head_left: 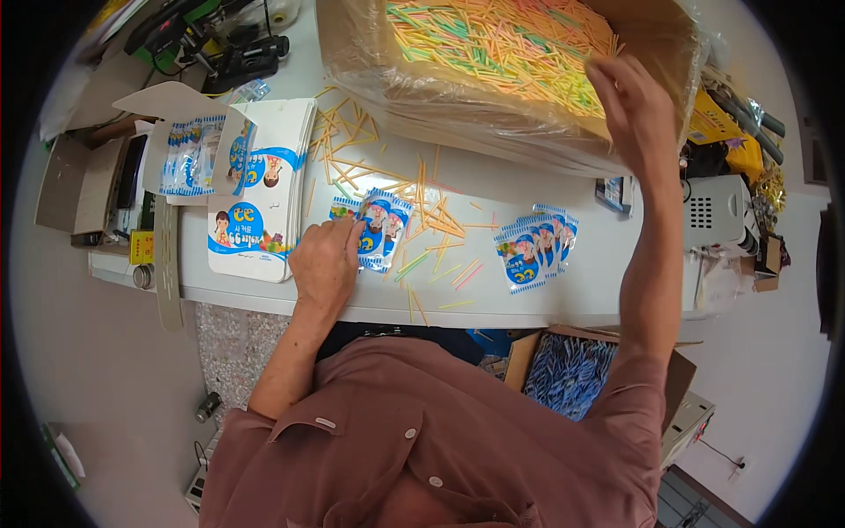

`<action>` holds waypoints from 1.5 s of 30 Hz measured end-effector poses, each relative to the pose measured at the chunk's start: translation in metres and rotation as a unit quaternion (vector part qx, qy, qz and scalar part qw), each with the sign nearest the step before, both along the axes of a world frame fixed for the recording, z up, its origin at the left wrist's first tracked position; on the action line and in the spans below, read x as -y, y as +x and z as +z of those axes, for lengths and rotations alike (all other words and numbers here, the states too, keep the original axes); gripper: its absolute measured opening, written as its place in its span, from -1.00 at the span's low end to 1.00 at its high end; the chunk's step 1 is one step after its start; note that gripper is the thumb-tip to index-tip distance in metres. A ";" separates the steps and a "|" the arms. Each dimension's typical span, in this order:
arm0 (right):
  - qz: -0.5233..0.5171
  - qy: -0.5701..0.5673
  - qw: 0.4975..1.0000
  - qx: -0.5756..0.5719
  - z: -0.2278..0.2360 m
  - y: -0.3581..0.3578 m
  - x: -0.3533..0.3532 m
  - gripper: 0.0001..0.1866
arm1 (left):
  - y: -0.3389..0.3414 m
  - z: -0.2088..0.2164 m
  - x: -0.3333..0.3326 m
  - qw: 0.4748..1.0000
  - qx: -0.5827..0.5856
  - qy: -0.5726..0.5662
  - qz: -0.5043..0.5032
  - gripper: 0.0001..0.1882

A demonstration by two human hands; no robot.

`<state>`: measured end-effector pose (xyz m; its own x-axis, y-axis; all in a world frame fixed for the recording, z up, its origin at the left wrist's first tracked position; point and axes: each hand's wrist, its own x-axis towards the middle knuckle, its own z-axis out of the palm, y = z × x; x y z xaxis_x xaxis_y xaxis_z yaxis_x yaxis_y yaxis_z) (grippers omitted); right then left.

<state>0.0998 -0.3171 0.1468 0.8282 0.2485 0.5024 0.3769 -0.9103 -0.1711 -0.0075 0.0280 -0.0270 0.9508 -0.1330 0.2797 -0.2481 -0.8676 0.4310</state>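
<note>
My left hand [326,262] rests on the table with its fingers curled at the left edge of a few small blue-and-white packets [380,231], which lie fanned under the fingertips. My right hand [638,110] is raised at the right side of a large cardboard box [493,141] lined with clear plastic. Thin sticks [502,48] in orange, yellow, green and pink fill that box. The right fingers are bent together near the sticks; whatever they may hold is too small to tell. Another fan of similar packets [537,248] lies on the table between my hands.
Loose sticks [431,211] are scattered on the table [475,304]. At left, an open carton [198,154] of packets stands on stacked flat white-and-blue cartons [251,238]. A white basket-like case [717,211] sits at right. Below the table edge, a box holds blue strands [570,374].
</note>
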 end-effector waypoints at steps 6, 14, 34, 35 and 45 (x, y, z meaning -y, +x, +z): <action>0.049 -0.173 0.977 -0.113 -0.029 0.132 0.014 -0.68 | -0.003 0.019 -0.002 0.997 -0.010 -0.072 -0.028 -0.86; 0.095 -0.265 0.954 -0.100 -0.033 0.194 -0.057 -0.73 | -0.001 0.026 -0.006 0.961 -0.092 -0.262 -0.009 -0.85; 0.039 -0.363 0.911 -0.191 -0.064 0.234 -0.047 -0.76 | 0.000 0.023 -0.022 0.939 -0.081 -0.335 -0.004 -0.87; 0.067 -0.349 0.925 -0.131 -0.061 0.230 -0.043 -0.76 | 0.000 0.023 -0.023 0.939 -0.080 -0.336 -0.005 -0.87; 0.139 0.283 0.918 -0.240 0.003 0.107 -0.059 -0.71 | 0.034 0.061 -0.019 0.781 -0.092 -0.615 0.061 -0.81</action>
